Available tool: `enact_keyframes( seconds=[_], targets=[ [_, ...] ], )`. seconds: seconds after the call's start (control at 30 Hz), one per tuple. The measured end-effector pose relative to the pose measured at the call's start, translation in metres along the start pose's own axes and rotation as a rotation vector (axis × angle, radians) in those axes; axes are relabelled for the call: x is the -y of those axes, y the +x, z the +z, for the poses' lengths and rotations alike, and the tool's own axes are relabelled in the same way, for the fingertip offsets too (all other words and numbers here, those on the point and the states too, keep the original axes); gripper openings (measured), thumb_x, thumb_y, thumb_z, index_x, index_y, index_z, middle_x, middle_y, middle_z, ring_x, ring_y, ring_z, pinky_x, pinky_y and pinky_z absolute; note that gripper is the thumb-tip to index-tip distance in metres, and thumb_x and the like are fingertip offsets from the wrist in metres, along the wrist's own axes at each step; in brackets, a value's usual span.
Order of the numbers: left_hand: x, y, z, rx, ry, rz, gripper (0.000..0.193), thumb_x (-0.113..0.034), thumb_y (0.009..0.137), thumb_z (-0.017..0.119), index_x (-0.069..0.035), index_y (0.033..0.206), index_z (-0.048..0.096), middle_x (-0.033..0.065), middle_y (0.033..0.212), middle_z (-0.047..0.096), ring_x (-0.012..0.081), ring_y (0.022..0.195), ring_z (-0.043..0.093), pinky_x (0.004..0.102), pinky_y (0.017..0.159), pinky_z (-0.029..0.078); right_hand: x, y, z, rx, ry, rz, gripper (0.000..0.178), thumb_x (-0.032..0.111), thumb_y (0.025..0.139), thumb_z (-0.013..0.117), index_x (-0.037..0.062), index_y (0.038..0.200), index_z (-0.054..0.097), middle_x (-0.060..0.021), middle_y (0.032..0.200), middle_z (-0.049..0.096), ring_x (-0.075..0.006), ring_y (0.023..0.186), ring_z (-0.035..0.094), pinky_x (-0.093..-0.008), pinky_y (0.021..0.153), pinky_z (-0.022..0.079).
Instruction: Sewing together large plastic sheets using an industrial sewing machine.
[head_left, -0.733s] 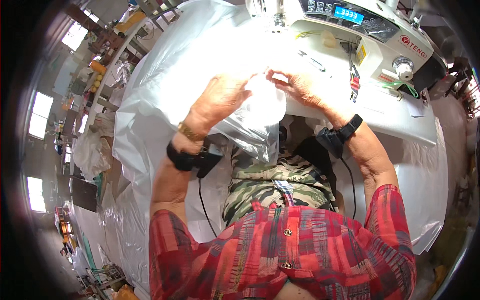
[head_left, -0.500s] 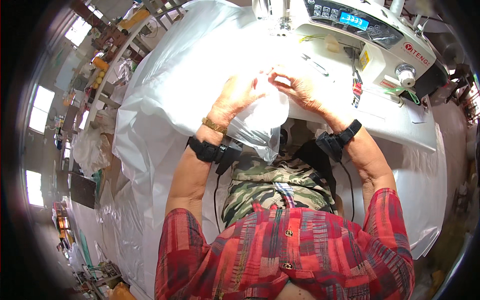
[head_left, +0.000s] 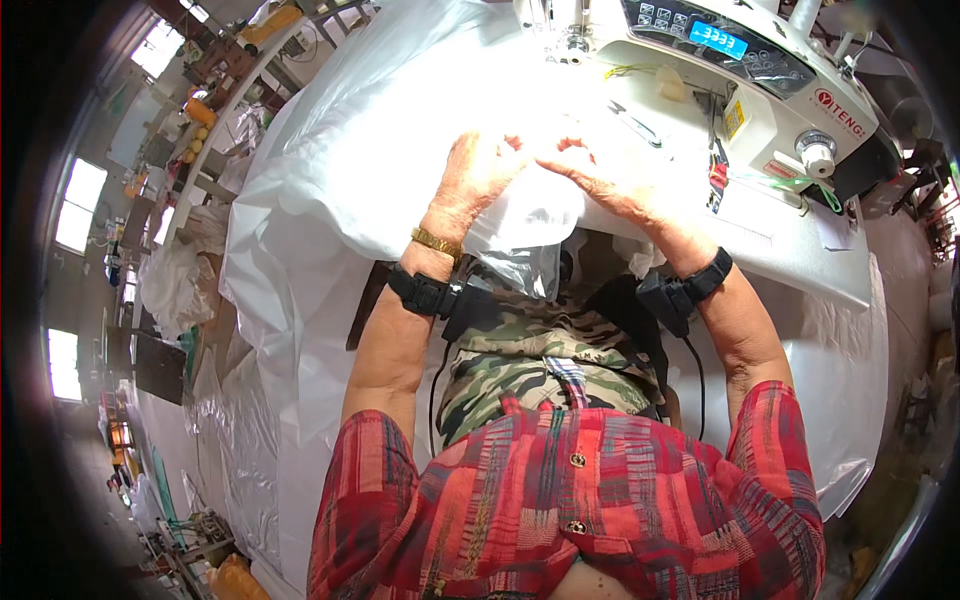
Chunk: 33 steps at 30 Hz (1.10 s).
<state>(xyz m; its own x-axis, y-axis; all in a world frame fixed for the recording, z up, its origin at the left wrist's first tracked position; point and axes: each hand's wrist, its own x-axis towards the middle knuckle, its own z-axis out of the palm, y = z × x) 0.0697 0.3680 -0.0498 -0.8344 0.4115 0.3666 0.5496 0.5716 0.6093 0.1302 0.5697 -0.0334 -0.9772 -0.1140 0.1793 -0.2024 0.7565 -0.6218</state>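
Note:
My left hand (head_left: 474, 182) has its fingers curled together at the near edge of a translucent white plastic sheet (head_left: 330, 170), and it appears to pinch the sheet. Close by on the right, my right hand (head_left: 604, 182) bends thumb and fingers together over the same sheet. Strong glare washes out the fingertips and the plastic between them. A loose fold of the sheet hangs over the table edge between my wrists. Above my hands stands a white sewing machine (head_left: 740, 60) with a lit blue display; its needle area lies just beyond the glare.
Small thread snips (head_left: 636, 124) lie on the white machine table (head_left: 800, 250), right of my hands. A red-and-black tool (head_left: 717, 175) rests nearer the machine body. Plastic sheeting drapes down at my left. Shelving with assorted items (head_left: 200, 180) stands farther left.
My hands have drawn slightly apart, and the right fingers have shifted a little. The hanging fold has moved up somewhat, and a white bit of material now shows beneath my right wrist.

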Motion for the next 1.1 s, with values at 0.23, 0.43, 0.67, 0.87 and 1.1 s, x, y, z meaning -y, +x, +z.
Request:
enact_keyframes(
  seconds=[0.23, 0.43, 0.67, 0.87, 1.1],
  targets=[
    [0.0, 0.003, -0.002, -0.002, -0.032, -0.011, 0.019, -0.018, 0.083, 0.072, 0.0, 0.089, 0.071, 0.0037, 0.058, 0.058, 0.0085, 0.054, 0.056, 0.0264, 0.054, 0.046, -0.014, 0.005, 0.018, -0.028, 0.062, -0.07, 0.039, 0.043, 0.088, 0.068, 0.0069, 0.104, 0.07, -0.0119, 0.093, 0.067, -0.026, 0.085, 0.064, -0.0388, 0.08, 0.051],
    [0.0, -0.001, -0.001, 0.069, -0.286, -0.145, 0.021, -0.015, 0.084, 0.069, 0.002, 0.097, 0.069, 0.0041, 0.064, 0.062, 0.0097, 0.059, 0.061, 0.0256, 0.058, 0.05, -0.03, 0.017, 0.026, -0.038, -0.062, -0.108, 0.029, 0.032, 0.09, 0.068, 0.0073, 0.105, 0.07, -0.0149, 0.104, 0.067, -0.0303, 0.111, 0.06, -0.0404, 0.093, 0.047],
    [0.0, -0.002, 0.01, -0.023, -0.025, 0.092, 0.025, -0.021, 0.085, 0.072, -0.001, 0.1, 0.072, 0.0103, 0.07, 0.067, 0.0168, 0.062, 0.063, 0.0297, 0.065, 0.051, -0.038, 0.023, 0.027, -0.151, -0.3, -0.33, 0.019, 0.025, 0.089, 0.072, 0.0124, 0.103, 0.071, -0.0175, 0.116, 0.065, -0.0365, 0.135, 0.045, -0.0466, 0.107, 0.041],
    [-0.002, -0.004, 0.018, -0.085, 0.13, 0.133, 0.021, -0.022, 0.085, 0.072, -0.005, 0.098, 0.074, 0.011, 0.08, 0.071, 0.0241, 0.069, 0.068, 0.0327, 0.066, 0.053, -0.04, 0.032, 0.033, -0.17, -0.168, -0.369, 0.017, 0.022, 0.09, 0.07, 0.0106, 0.102, 0.07, -0.0146, 0.11, 0.066, -0.0355, 0.125, 0.052, -0.0461, 0.105, 0.042],
    [0.01, -0.004, 0.02, -0.143, 0.284, 0.441, 0.019, -0.021, 0.087, 0.069, -0.009, 0.101, 0.072, 0.0129, 0.089, 0.07, 0.03, 0.074, 0.067, 0.0385, 0.069, 0.053, -0.033, 0.029, 0.026, -0.16, -0.132, -0.346, 0.014, 0.015, 0.086, 0.071, 0.0067, 0.096, 0.065, -0.0129, 0.095, 0.064, -0.0339, 0.114, 0.056, -0.0451, 0.098, 0.046]
  ],
)
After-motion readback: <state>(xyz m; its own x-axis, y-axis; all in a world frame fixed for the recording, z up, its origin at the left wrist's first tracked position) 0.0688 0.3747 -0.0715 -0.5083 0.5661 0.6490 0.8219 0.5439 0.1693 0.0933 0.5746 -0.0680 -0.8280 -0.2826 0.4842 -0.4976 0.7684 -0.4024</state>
